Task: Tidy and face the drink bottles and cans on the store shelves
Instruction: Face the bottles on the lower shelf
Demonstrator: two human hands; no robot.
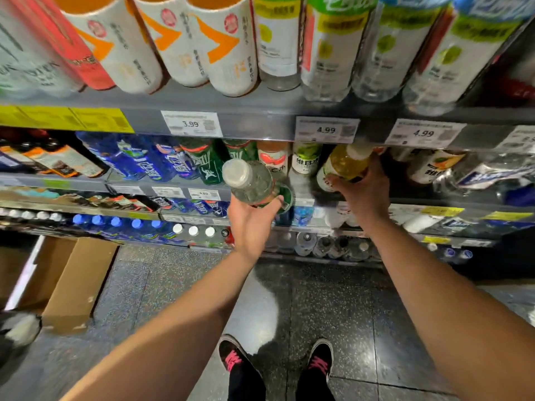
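Note:
My left hand (252,224) holds a clear bottle with a white cap (249,180) out in front of the second shelf, tilted toward me. My right hand (365,192) reaches into that shelf and grips a yellow drink bottle with a white cap (346,163), which leans to the left. Between them on the shelf stand a pale green-labelled bottle (306,159) and a peach-labelled bottle (273,157). Green bottles (207,162) and blue bottles (147,160) fill the shelf to the left.
The top shelf (231,111) carries white-and-orange bottles (223,44) and clear lime-labelled bottles (333,47), with price tags on its edge. Lower shelves hold more bottles. An open cardboard box (72,282) sits on the floor at left. My shoes (318,360) are below.

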